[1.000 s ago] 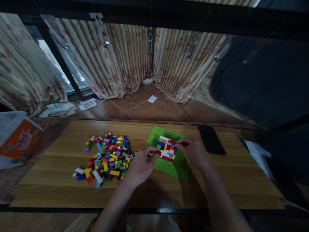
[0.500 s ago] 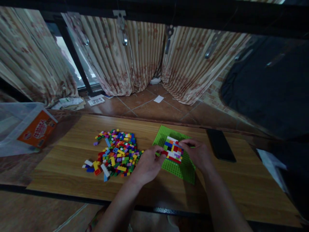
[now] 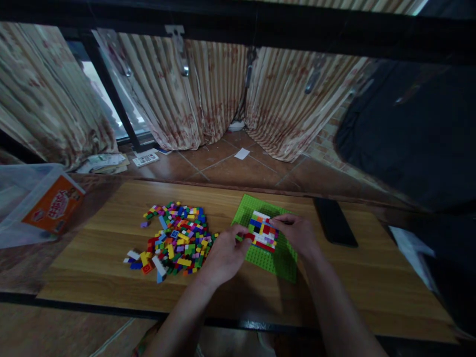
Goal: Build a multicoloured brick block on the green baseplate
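Fingers of both hands close in on the small multicoloured patch of plastic bricks (image 3: 262, 233) pressed onto the green studded square baseplate (image 3: 277, 260), which lies right of centre on the wooden desk (image 3: 349, 277), nearer its far edge than its near one. On the left hand (image 3: 226, 254) I read thumb and forefinger drawn together at the patch's left border, apparently on a red brick; whether they grip it or only press it I cannot tell. On the right hand (image 3: 297, 234) the fingers curl together over the patch's far right corner, touching its top course.

Beside the left wrist, towards the desk's left half, sits the loose heap of mixed coloured bricks (image 3: 174, 238). A flat black phone (image 3: 334, 228) lies just right of the baseplate, near the far edge. A clear plastic tub with an orange label (image 3: 52, 208) stands off the left end of the desk.

To seat a brick well, I judge the right hand should steady the build while the left pushes straight down, studs aligned, so the thin plate neither slides nor lifts at its near corner.
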`<action>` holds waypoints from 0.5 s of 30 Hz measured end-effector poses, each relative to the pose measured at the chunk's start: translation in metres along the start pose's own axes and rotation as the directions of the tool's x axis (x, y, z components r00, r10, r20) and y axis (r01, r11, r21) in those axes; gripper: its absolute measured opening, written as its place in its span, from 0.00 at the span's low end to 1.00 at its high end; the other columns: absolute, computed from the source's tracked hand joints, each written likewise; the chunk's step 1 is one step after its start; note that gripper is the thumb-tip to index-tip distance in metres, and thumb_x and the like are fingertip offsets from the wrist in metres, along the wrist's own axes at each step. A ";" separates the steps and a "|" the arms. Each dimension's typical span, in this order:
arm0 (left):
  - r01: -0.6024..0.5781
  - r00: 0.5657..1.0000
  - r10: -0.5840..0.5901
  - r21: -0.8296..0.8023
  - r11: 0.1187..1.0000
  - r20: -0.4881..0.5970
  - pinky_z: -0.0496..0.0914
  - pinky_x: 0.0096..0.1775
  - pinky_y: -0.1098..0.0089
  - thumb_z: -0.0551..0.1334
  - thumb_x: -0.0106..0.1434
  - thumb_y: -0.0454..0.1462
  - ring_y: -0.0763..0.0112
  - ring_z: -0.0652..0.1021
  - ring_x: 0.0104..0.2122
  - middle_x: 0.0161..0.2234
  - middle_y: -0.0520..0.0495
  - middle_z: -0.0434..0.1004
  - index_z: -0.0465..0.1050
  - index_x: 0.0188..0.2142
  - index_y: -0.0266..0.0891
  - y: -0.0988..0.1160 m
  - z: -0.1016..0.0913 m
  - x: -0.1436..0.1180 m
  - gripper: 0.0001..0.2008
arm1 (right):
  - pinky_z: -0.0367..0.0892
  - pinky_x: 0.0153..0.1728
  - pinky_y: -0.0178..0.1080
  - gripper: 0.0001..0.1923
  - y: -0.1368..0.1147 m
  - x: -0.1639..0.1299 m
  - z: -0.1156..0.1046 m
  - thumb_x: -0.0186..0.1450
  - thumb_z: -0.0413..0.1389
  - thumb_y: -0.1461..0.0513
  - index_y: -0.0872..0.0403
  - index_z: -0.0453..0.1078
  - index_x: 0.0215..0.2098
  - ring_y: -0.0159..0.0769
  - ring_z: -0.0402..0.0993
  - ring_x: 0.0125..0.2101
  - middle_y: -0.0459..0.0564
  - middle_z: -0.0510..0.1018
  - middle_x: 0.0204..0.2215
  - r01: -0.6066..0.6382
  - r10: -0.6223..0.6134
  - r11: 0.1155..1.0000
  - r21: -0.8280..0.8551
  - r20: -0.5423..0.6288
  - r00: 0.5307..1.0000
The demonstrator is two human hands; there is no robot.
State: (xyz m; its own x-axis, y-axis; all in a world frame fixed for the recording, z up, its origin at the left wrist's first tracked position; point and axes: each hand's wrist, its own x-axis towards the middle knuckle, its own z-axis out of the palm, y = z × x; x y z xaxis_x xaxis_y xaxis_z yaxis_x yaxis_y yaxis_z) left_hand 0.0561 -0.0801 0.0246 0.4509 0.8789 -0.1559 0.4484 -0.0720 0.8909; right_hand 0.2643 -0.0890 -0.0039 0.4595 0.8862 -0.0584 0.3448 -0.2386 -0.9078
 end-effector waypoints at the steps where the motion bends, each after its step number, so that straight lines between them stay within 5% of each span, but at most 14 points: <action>1: 0.001 1.000 -0.001 0.001 1.000 0.000 0.67 0.35 0.70 0.57 0.62 0.39 0.69 0.76 0.31 0.34 0.48 0.79 0.74 0.41 0.39 0.000 0.000 0.001 0.11 | 0.67 0.27 0.38 0.13 0.000 0.000 0.000 0.49 0.65 0.53 0.54 0.78 0.24 0.38 0.75 0.24 0.50 0.81 0.22 0.000 0.000 1.000 0.011 0.001 1.000; 10: -0.030 1.000 0.030 0.011 0.999 0.009 0.65 0.33 0.70 0.57 0.63 0.42 0.69 0.75 0.30 0.31 0.50 0.77 0.74 0.42 0.40 -0.009 0.002 0.005 0.12 | 0.71 0.27 0.39 0.25 0.012 0.003 -0.025 0.60 0.53 0.44 0.56 0.77 0.32 0.39 0.77 0.28 0.56 0.82 0.30 -0.116 0.122 0.984 0.137 -0.035 0.992; 15: -0.032 0.999 0.031 0.010 0.999 0.013 0.65 0.32 0.71 0.57 0.63 0.42 0.69 0.74 0.29 0.30 0.50 0.77 0.73 0.41 0.39 -0.008 0.002 0.005 0.12 | 0.70 0.30 0.40 0.17 0.009 -0.001 -0.030 0.53 0.62 0.49 0.55 0.77 0.29 0.39 0.76 0.27 0.51 0.80 0.25 -0.104 0.103 0.992 0.066 0.019 0.994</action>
State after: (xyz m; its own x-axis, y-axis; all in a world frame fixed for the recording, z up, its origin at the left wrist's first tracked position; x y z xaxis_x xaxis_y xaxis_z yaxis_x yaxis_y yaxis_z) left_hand 0.0564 -0.0761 0.0158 0.4746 0.8701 -0.1332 0.4418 -0.1046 0.8910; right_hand 0.2917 -0.1043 0.0002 0.4773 0.8641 -0.1597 0.2404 -0.3033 -0.9221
